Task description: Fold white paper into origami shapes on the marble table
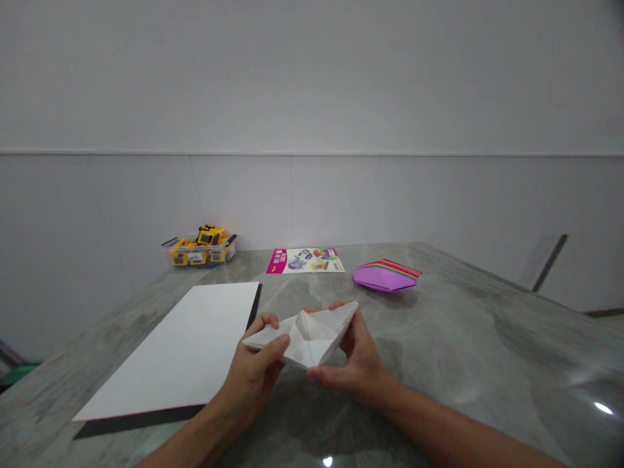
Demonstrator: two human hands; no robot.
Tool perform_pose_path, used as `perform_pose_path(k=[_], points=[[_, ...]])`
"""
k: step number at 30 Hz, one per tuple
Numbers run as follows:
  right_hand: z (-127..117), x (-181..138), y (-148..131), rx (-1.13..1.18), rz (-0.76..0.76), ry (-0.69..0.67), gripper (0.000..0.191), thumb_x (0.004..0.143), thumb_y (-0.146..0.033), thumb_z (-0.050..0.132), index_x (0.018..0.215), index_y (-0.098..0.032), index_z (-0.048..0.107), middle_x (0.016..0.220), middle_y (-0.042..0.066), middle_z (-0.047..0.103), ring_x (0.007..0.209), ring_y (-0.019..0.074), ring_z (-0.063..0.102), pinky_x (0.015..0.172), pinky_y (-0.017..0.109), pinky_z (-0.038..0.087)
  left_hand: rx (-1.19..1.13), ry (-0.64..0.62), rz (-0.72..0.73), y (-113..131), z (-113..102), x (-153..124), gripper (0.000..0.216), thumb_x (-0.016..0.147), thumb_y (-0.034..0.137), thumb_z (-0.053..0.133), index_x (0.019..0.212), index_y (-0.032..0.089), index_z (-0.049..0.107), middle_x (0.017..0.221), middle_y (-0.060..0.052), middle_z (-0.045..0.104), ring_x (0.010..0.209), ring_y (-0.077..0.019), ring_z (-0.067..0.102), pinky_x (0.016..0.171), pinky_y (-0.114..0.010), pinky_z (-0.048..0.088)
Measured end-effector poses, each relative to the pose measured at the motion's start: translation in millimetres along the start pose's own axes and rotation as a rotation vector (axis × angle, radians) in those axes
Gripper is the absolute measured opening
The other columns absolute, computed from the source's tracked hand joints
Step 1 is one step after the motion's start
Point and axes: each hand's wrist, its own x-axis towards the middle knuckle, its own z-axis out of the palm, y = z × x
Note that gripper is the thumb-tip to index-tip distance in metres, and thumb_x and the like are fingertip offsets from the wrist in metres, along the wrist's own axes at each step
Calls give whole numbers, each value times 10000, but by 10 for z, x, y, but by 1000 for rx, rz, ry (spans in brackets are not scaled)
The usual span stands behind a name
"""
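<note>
A folded white paper boat (308, 335) is held up over the table, with its hollow and a raised peak in the middle facing me. My left hand (258, 364) grips its left end, thumb laid on the near side and fingers behind and below. At the right end, my right hand (358, 361) has its thumb under the near edge and its fingers around the far side, partly hidden by the paper. Both hands are closed on the boat.
On the grey marbled table (468, 364), a white sheet stack (180, 351) lies on a dark board at left. Behind are a clear box (214, 255) of yellow toy vehicles, a printed booklet (306, 260), and a purple folded paper piece with rainbow sheets (385, 277).
</note>
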Motion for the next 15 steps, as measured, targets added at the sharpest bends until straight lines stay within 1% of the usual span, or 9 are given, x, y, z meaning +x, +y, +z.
perform_pose_path(k=[4,6,8,10,11,12,13,14,15], points=[[21,1,4,62,6,33,752,569,-269,834,1097,-254,299,1214,114,561,1073,265,571,900,389,460,5,12,18,-21,-9,-1,284,759,199,689,859,218,424,732,21,626,626,-113,601,560,-194,446],[20,1,16,71,8,30,761,573,-288,832,1106,-258,290,1222,117,553,1083,271,565,908,396,456,-4,4,12,3,-4,-17,269,750,201,695,874,214,456,734,15,627,624,-116,598,563,-199,448],[-1,0,21,49,-10,-2,776,560,-304,834,1116,-259,294,1241,123,533,1105,282,546,927,397,441,-54,-28,-27,54,-6,-31,259,746,278,693,904,206,502,734,0,624,653,-147,609,586,-232,463],[-42,0,8,-11,-34,-66,797,545,-312,836,1139,-251,308,1258,129,509,1128,287,524,957,399,413,-113,-59,-107,120,-30,-27,285,767,418,635,904,185,545,726,-24,619,678,-183,615,607,-274,475],[-67,1,-6,-51,-44,-108,806,541,-314,835,1155,-243,318,1264,132,497,1140,286,512,972,401,397,-106,-60,-154,150,-52,-15,294,780,446,602,881,174,561,720,-34,620,670,-189,615,601,-282,474],[-94,3,-25,-94,-53,-153,811,544,-319,830,1174,-234,327,1267,135,486,1151,284,499,984,404,382,-67,-51,-193,177,-78,3,258,790,414,595,851,164,572,710,-37,622,640,-178,607,579,-270,463],[-123,7,-47,-136,-59,-206,807,557,-323,821,1194,-224,335,1265,136,479,1158,281,490,989,407,372,1,-54,-217,198,-108,27,199,777,341,619,831,154,583,696,-36,625,598,-159,595,541,-244,440],[-151,11,-72,-178,-67,-261,800,572,-326,809,1213,-216,342,1257,134,475,1154,277,487,986,408,372,67,-78,-239,214,-138,54,157,750,265,645,843,150,594,715,-39,639,576,-147,589,517,-229,421],[-179,17,-96,-222,-80,-311,796,582,-329,801,1228,-210,350,1244,130,476,1143,273,487,976,406,377,124,-112,-253,228,-165,81,190,715,199,664,891,151,607,768,-48,660,582,-146,596,512,-222,413]])
